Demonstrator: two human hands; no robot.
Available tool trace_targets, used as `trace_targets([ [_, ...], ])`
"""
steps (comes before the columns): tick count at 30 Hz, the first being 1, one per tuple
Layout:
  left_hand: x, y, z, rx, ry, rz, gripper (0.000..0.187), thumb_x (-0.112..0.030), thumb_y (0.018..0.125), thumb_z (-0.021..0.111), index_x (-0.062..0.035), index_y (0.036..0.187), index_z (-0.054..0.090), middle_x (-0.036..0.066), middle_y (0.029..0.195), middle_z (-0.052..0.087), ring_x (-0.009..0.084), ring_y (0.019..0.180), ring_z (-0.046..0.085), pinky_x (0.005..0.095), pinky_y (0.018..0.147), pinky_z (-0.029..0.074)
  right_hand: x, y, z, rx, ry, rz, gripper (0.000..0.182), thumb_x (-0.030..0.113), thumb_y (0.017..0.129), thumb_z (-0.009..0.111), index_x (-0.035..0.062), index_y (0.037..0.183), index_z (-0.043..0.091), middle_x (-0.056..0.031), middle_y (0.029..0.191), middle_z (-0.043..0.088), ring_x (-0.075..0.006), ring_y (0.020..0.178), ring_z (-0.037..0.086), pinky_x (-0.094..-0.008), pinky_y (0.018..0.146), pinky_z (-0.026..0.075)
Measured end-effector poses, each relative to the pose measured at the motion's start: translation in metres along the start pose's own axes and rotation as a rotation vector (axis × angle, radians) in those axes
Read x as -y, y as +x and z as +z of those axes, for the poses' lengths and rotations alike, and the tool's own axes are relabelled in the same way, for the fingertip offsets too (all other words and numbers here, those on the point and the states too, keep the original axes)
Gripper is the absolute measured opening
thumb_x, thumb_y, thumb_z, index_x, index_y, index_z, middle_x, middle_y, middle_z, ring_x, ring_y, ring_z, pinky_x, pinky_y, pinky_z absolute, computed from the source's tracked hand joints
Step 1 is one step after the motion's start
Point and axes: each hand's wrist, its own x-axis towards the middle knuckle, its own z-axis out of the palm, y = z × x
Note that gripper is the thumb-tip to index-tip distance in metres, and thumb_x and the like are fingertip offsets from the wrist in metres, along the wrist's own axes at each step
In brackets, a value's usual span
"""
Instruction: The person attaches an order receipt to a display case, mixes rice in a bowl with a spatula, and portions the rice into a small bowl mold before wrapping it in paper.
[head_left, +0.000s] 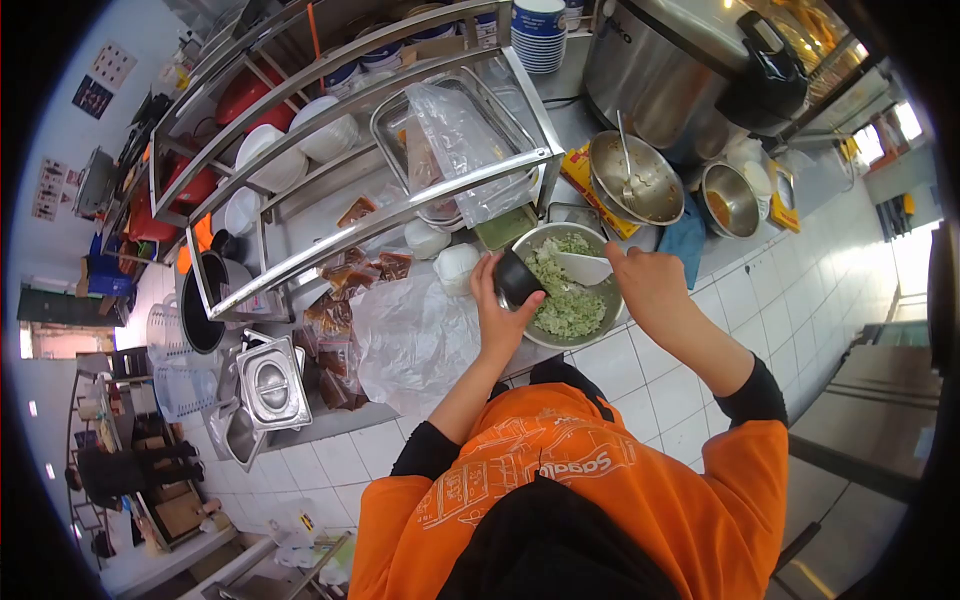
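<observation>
A round metal bowl [602,325] at the counter's front edge holds a chopped green and white mix [570,312]. My left hand [503,315] is wrapped round a small black bowl [515,277], tilted over the left side of the metal bowl. From the right, my right hand [648,283] grips a white scoop or spatula [583,267], its flat part inside the bowl on the mix. The inside of the black bowl is hidden from view.
A metal rack [390,205] spans the counter to the left, over sauce packets [335,315] and a plastic sheet [415,335]. Two steel bowls [655,190] [730,200] and a large cooker [670,70] stand to the right. A person [125,475] is far left.
</observation>
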Motion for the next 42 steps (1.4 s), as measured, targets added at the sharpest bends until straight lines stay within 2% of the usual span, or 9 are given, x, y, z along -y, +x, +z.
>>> trace_targets([
  [9, 0.004, -0.003, 0.01, 0.01, -0.381, -0.225, 0.082, -0.032, 0.069, 0.083, -0.0002, 0.134, 0.043, 0.014, 0.128, 0.054, 0.0231, 0.119, 0.051, 0.0327, 0.104, 0.036, -0.02, 0.013, -0.002, -0.047, -0.152, -0.245, 0.015, 0.009, 0.079, 0.063, 0.0032, 0.092, 0.061, -0.0101, 0.084, 0.063, -0.0232, 0.075, 0.066, -0.0336, 0.057, 0.053],
  [15, -0.001, 0.002, 0.015, -0.011, -0.383, -0.248, 0.079, -0.027, 0.069, 0.083, 0.0012, 0.132, 0.046, 0.012, 0.127, 0.055, 0.0215, 0.118, 0.052, 0.0319, 0.102, 0.038, 0.001, 0.03, 0.006, 0.277, -0.021, -0.204, 0.015, 0.005, 0.075, 0.062, -0.0003, 0.089, 0.063, -0.016, 0.086, 0.067, -0.0281, 0.076, 0.07, -0.0375, 0.061, 0.056],
  [18, 0.004, 0.003, 0.022, -0.061, -0.514, -0.286, 0.08, -0.027, 0.069, 0.084, 0.0019, 0.132, 0.046, 0.012, 0.126, 0.056, 0.0204, 0.115, 0.053, 0.0311, 0.101, 0.04, 0.018, 0.028, 0.022, 0.323, 0.12, -0.399, 0.013, 0.004, 0.075, 0.061, -0.0025, 0.086, 0.063, -0.0169, 0.082, 0.067, -0.0286, 0.077, 0.07, -0.038, 0.061, 0.056],
  [21, 0.014, 0.004, 0.025, -0.085, -0.629, -0.302, 0.083, -0.032, 0.069, 0.085, 0.0028, 0.133, 0.046, 0.01, 0.123, 0.057, 0.019, 0.112, 0.055, 0.0299, 0.098, 0.041, 0.044, -0.004, 0.045, 0.244, 0.066, -0.535, 0.01, 0.005, 0.075, 0.06, -0.0008, 0.082, 0.064, -0.0165, 0.079, 0.068, -0.0278, 0.075, 0.07, -0.037, 0.059, 0.056],
  [28, 0.019, -0.002, 0.028, -0.157, -0.633, -0.271, 0.081, -0.038, 0.07, 0.083, 0.0029, 0.132, 0.049, 0.01, 0.121, 0.058, 0.018, 0.111, 0.054, 0.0296, 0.097, 0.041, -0.002, 0.024, 0.021, 0.011, 0.043, -0.32, 0.009, 0.005, 0.074, 0.06, -0.0001, 0.081, 0.061, -0.0178, 0.07, 0.066, -0.031, 0.065, 0.068, -0.0386, 0.055, 0.054],
  [31, 0.009, -0.002, 0.026, -0.152, -0.665, -0.307, 0.081, -0.041, 0.07, 0.083, 0.0026, 0.13, 0.05, 0.01, 0.12, 0.059, 0.0176, 0.111, 0.054, 0.0298, 0.097, 0.04, 0.006, 0.012, 0.055, 0.061, 0.065, -0.617, 0.012, 0.008, 0.075, 0.059, 0.0001, 0.084, 0.06, -0.0185, 0.071, 0.065, -0.0309, 0.057, 0.066, -0.0398, 0.049, 0.052],
  [35, 0.013, -0.009, 0.029, -0.205, -0.661, -0.256, 0.076, -0.044, 0.071, 0.082, 0.002, 0.125, 0.053, 0.009, 0.116, 0.06, 0.0164, 0.108, 0.054, 0.0297, 0.095, 0.041, -0.04, 0.031, 0.035, 0.25, 0.103, -0.31, 0.016, 0.017, 0.085, 0.057, 0.0062, 0.089, 0.068, -0.0156, 0.082, 0.069, -0.0298, 0.078, 0.069, -0.0403, 0.067, 0.053],
  [38, 0.003, -0.011, 0.033, -0.25, -0.687, -0.282, 0.07, -0.044, 0.075, 0.079, 0.0016, 0.121, 0.055, 0.007, 0.112, 0.06, 0.0158, 0.103, 0.054, 0.0296, 0.092, 0.041, -0.078, 0.046, 0.071, 0.447, 0.445, -0.142, 0.021, 0.026, 0.088, 0.057, 0.0109, 0.089, 0.072, -0.0133, 0.088, 0.07, -0.0293, 0.088, 0.067, -0.0407, 0.078, 0.051],
  [42, -0.014, -0.012, 0.043, -0.27, -0.75, -0.307, 0.067, -0.046, 0.078, 0.076, 0.0007, 0.121, 0.054, 0.007, 0.11, 0.059, 0.0158, 0.103, 0.054, 0.0293, 0.092, 0.04, -0.047, 0.039, 0.092, 0.383, 0.674, -0.227, 0.029, 0.035, 0.086, 0.059, 0.0122, 0.096, 0.072, -0.0146, 0.096, 0.069, -0.0338, 0.093, 0.065, -0.0421, 0.081, 0.05],
])
